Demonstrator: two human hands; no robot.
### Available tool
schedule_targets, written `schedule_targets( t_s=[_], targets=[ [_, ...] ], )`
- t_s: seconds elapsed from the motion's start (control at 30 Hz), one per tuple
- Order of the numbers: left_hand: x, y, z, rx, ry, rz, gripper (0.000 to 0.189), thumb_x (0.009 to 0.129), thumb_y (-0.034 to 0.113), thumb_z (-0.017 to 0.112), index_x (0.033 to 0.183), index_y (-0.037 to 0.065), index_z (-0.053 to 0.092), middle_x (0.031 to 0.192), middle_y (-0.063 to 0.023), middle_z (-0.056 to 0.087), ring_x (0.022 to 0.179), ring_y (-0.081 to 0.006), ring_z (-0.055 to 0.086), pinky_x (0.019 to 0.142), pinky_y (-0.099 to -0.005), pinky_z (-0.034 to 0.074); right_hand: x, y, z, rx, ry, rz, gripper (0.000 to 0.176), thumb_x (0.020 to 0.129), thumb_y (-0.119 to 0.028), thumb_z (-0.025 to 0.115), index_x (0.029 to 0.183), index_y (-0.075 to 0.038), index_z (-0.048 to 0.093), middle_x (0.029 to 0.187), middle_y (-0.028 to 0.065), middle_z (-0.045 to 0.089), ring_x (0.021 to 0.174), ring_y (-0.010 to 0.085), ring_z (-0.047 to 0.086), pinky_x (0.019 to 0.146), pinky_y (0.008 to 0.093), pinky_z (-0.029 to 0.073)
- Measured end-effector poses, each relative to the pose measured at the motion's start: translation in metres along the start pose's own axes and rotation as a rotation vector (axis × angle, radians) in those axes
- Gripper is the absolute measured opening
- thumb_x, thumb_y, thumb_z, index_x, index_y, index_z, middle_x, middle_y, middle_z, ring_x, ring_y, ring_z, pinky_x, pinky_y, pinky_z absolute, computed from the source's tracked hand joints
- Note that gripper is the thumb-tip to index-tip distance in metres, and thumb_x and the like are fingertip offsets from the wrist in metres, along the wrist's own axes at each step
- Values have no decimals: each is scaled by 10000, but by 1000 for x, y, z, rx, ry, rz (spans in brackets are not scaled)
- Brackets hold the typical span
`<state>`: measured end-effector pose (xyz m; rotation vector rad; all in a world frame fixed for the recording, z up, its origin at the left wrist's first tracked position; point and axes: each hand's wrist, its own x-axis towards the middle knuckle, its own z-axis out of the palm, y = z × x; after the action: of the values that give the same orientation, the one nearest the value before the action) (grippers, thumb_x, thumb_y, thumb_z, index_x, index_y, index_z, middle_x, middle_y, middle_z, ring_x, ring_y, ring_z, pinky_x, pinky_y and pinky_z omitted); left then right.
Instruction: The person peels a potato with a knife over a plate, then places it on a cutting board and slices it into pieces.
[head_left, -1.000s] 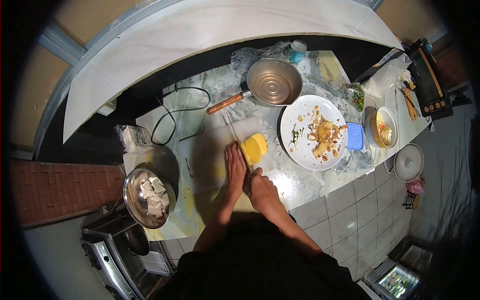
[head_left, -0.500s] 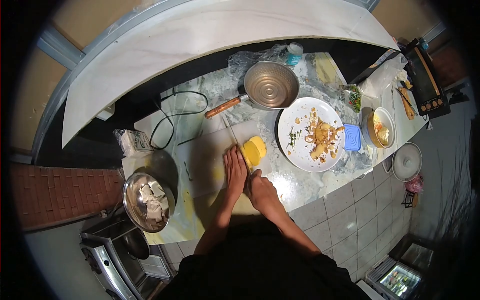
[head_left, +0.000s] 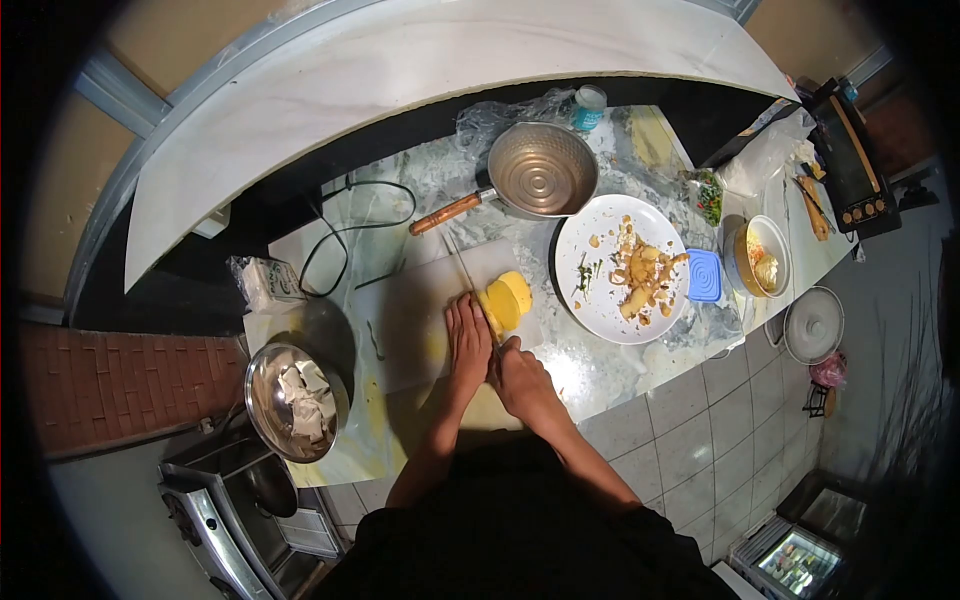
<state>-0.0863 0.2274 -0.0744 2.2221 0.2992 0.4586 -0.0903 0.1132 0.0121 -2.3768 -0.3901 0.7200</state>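
Note:
On a pale cutting board (head_left: 400,310) lies a yellow piece of food (head_left: 507,300) with slices at its right side. My right hand (head_left: 522,378) is closed round the handle of a knife (head_left: 460,258), whose blade points up and to the left along the food's left edge. My left hand (head_left: 468,338) lies just left of the blade, fingers together and touching the food's left side; what lies under its fingertips is hidden. A white plate (head_left: 590,305) with peelings stands right of the board.
A saucepan (head_left: 540,180) with a wooden handle stands behind the board. A steel bowl (head_left: 262,405) of white pieces sits at the left. A blue lid (head_left: 705,275) and a yellow-sided bowl (head_left: 745,260) are at the right. A black cable (head_left: 335,232) lies back left.
The knife and both hands have shifted very slightly up and to the left. The rest looks the same.

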Motion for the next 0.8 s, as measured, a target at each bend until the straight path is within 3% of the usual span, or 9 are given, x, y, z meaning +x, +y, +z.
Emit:
schedule_targets(
  t_s=[0.2,0.4,0.63,0.73,0.8],
  targets=[
    [0,-1,-1,-19,-1,-25,348,993,194,300,1196,-59,427,1146,-269,465,1059,-435,434,952,-486,324,5,-4,-4,-3,-35,23,389,893,-196,533,1059,136,417,862,334,595,876,489,581,759,514,472],
    [1,0,-2,-20,-6,-17,352,990,204,323,1199,-62,419,1134,-260,463,1073,-433,431,950,-483,330,4,-2,0,14,-17,47,370,894,-199,523,1065,115,427,859,332,597,842,483,589,757,513,476],
    [34,12,-27,-211,196,-32,317,963,181,402,1207,-15,454,1086,-225,491,1026,-392,462,906,-441,371,-1,5,4,-49,53,4,305,901,-182,505,1045,76,432,810,315,596,802,475,591,733,519,472],
    [69,26,-42,-100,60,320,198,921,130,475,1056,26,578,968,-133,568,943,-321,516,853,-404,392,0,6,2,-28,46,-19,276,904,-179,499,1024,60,428,778,311,589,781,480,587,713,527,467],
    [87,27,-44,-39,-39,405,190,923,126,472,1047,32,581,973,-124,571,946,-315,518,854,-403,391,-1,2,-2,-18,40,2,256,906,-172,494,999,57,424,763,314,585,763,486,583,700,532,465]
  ],
)
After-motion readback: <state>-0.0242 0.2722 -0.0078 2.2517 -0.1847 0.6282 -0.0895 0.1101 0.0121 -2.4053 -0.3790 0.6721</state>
